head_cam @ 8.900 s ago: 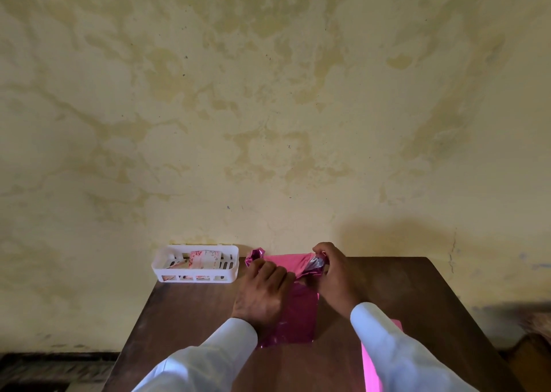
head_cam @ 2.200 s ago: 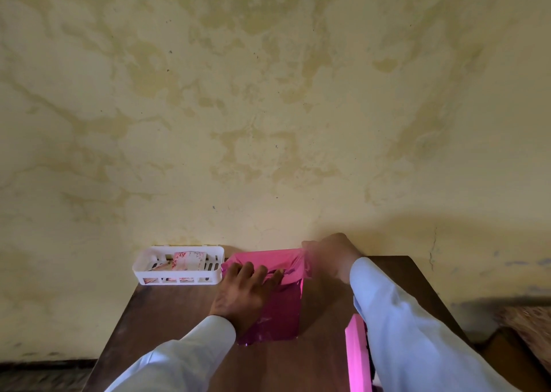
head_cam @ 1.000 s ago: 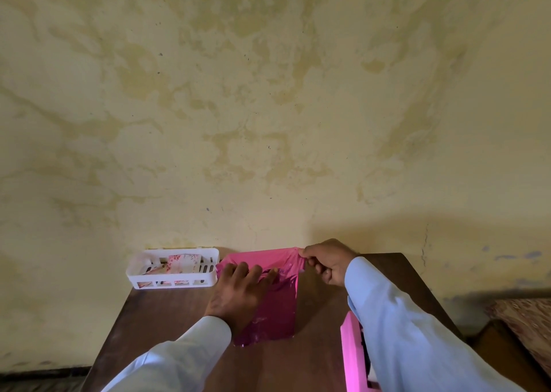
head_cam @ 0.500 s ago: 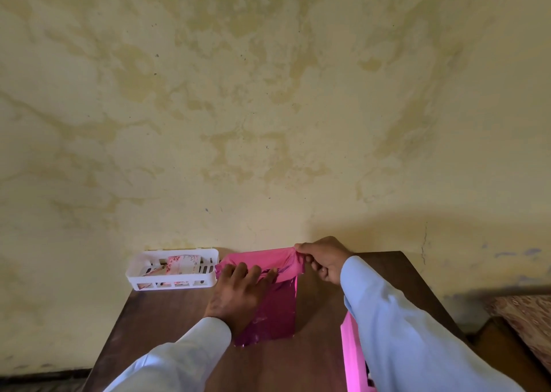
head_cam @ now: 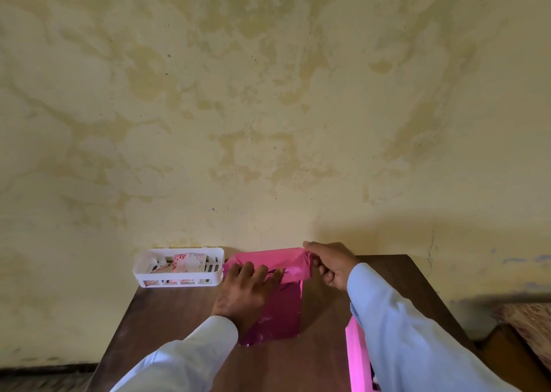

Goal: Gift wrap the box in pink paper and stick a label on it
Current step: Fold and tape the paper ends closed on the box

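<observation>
A stained yellow wall [head_cam: 268, 108] fills most of the view. Below it stands a dark wooden worktop [head_cam: 167, 317]. The wrapped box [head_cam: 283, 311] lies in the middle of the worktop, its far end near the wall, where loose pink paper [head_cam: 268, 257] stands up. A white basket [head_cam: 143, 278] holding printed cards [head_cam: 189, 263] sits just left of it. A pink sheet [head_cam: 356, 359] shows at the near right. The left hand [head_cam: 244, 293] presses flat on the box, fingers straight. The right hand [head_cam: 331, 265] pinches the paper's far right corner.
</observation>
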`<state>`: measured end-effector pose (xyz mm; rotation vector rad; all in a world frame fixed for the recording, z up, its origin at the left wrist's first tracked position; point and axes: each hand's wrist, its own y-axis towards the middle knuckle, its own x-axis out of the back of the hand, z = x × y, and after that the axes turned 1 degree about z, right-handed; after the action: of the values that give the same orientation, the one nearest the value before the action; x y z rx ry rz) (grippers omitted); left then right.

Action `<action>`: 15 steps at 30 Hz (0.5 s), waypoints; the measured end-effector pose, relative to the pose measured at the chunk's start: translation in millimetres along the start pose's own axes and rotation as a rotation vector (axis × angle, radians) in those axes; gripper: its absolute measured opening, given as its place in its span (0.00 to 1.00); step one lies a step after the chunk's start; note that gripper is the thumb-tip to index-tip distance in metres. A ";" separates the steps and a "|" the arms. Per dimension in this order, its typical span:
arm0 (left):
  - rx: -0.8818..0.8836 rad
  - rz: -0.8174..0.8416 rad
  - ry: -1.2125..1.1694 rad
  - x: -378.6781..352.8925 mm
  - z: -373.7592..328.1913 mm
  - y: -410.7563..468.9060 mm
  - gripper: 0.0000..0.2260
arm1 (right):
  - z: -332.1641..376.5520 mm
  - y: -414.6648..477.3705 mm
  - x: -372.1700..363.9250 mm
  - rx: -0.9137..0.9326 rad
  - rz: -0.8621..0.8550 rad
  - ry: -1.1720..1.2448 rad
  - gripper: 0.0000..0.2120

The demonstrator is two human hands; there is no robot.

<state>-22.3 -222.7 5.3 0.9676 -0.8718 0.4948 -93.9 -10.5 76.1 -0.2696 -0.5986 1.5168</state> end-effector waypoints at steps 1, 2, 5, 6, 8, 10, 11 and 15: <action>0.002 -0.006 0.001 0.6 -0.7 0.1 0.24 | 2.7 0.3 -1.0 0.005 -0.003 0.001 0.15; 0.006 -0.007 0.000 0.7 -1.2 0.1 0.25 | 4.5 1.7 -2.6 0.013 -0.015 -0.004 0.15; 0.024 0.012 -0.007 0.6 -1.7 0.2 0.30 | 3.6 8.3 -5.3 0.029 -0.071 -0.039 0.08; 0.025 0.009 -0.007 0.6 -1.5 0.1 0.31 | 1.6 9.5 -4.7 0.029 -0.079 -0.053 0.06; 0.013 -0.004 -0.004 1.2 -1.3 0.1 0.31 | -4.0 10.4 -2.3 0.025 -0.074 -0.082 0.05; 0.002 -0.004 -0.006 1.0 -1.9 -0.7 0.31 | -10.2 10.9 -0.6 0.010 -0.061 -0.101 0.05; 0.001 0.001 -0.008 0.6 -2.2 -1.2 0.31 | -12.4 11.1 -0.5 0.004 -0.057 -0.103 0.06; -0.004 -0.008 -0.014 -0.2 -0.7 -2.5 0.28 | -16.5 12.7 -2.7 0.026 -0.080 -0.097 0.07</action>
<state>-20.4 -223.3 3.7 0.9715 -0.8813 0.4795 -95.9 -9.2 55.3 -0.1508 -0.6590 1.4657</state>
